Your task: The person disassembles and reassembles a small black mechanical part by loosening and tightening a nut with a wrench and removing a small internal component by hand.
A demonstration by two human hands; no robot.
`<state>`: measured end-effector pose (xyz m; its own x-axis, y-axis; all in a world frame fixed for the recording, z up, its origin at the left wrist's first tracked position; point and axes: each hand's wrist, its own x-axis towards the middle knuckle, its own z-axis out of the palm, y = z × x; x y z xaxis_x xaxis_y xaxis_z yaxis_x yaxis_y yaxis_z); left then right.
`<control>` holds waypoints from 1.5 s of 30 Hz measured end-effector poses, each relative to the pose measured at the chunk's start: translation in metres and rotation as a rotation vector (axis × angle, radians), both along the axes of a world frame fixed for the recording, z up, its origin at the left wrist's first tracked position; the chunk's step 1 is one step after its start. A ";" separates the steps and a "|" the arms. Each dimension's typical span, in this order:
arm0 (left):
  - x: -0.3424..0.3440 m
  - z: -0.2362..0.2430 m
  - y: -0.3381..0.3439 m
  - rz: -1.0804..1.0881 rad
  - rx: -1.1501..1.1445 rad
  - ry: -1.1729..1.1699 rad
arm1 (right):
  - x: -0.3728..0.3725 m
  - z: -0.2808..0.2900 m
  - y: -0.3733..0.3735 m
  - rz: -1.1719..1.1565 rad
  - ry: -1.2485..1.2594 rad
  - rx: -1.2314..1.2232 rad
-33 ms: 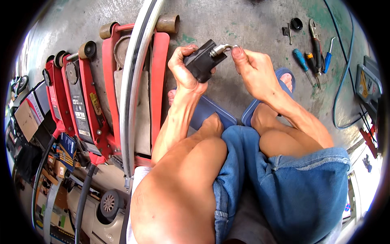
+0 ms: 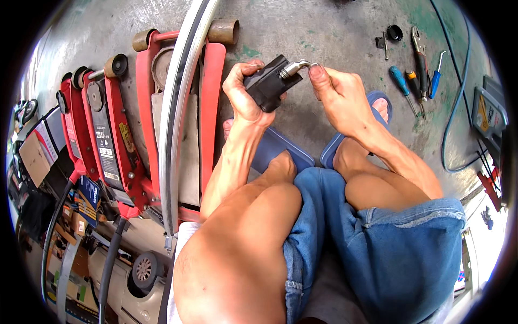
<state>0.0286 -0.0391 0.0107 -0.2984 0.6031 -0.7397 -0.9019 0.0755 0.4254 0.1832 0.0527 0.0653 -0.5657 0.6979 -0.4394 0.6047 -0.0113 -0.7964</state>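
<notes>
Over the floor between my feet, my left hand point(image 2: 245, 94) is wrapped round a black blocky part point(image 2: 267, 86), its thumb along the far side. Out of the part's right end juts a bent, silvery metal piece point(image 2: 292, 68), thick at the base and curving to a narrower end. The thumb and fingers of my right hand point(image 2: 339, 97) pinch that narrower end, partly hiding its tip. Whether the metal piece is a fixed fitting or a tool set into the black part, I cannot tell.
On the floor at right lie pliers point(image 2: 418, 54), a blue screwdriver point(image 2: 400, 80), a blue-handled hook tool point(image 2: 436, 75) and a round black cap point(image 2: 395, 33). A blue hose point(image 2: 452, 127) curves beyond them. Red floor jacks point(image 2: 213, 97) and a curved silver-black strip point(image 2: 175, 102) stand at left.
My right hand and the bent metal piece have shifted very slightly toward me. Both hands keep their grips.
</notes>
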 end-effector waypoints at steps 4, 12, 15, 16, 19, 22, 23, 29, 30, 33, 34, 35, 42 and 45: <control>0.007 0.018 -0.004 -0.047 0.034 -0.258 | 0.005 0.000 -0.005 0.078 0.142 0.159; 0.020 0.036 0.002 -0.111 0.059 -0.439 | 0.014 -0.028 0.012 0.196 0.501 0.617; 0.022 0.042 0.004 -0.172 0.105 -0.480 | 0.010 -0.026 0.026 0.257 0.598 0.756; 0.022 0.044 0.004 -0.198 0.105 -0.513 | 0.007 -0.026 0.032 0.291 0.661 0.771; 0.022 0.042 0.004 -0.220 0.121 -0.572 | -0.005 -0.032 0.048 0.380 0.780 0.863; 0.022 0.043 0.006 -0.217 0.134 -0.610 | -0.012 -0.028 0.060 0.431 0.811 0.884; 0.023 0.044 0.007 -0.220 0.131 -0.624 | -0.013 -0.027 0.063 0.460 0.819 0.900; 0.017 0.045 0.006 -0.172 0.146 -0.597 | -0.017 -0.027 0.053 0.380 0.830 0.839; 0.015 0.044 0.005 -0.183 0.178 -0.615 | -0.018 -0.027 0.052 0.352 0.844 0.839; 0.013 0.044 0.004 -0.171 0.289 -0.523 | -0.013 -0.024 0.044 0.250 0.836 0.819; 0.013 0.044 0.006 -0.174 0.295 -0.532 | -0.004 -0.019 0.044 0.220 0.689 0.764; 0.011 0.046 0.007 -0.123 0.246 -0.438 | 0.001 -0.013 0.042 0.188 0.554 0.702; 0.003 0.033 0.003 0.046 0.229 0.495 | 0.013 0.023 0.015 -0.001 0.210 0.178; -0.006 0.036 0.005 -0.019 0.258 0.845 | 0.012 0.030 0.015 -0.017 0.155 0.130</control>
<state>0.0228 -0.0339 0.0465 -0.6719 0.7315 -0.1161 -0.2774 -0.1032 0.9552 0.1952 0.0674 0.0953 -0.6068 0.7534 -0.2534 0.4756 0.0887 -0.8752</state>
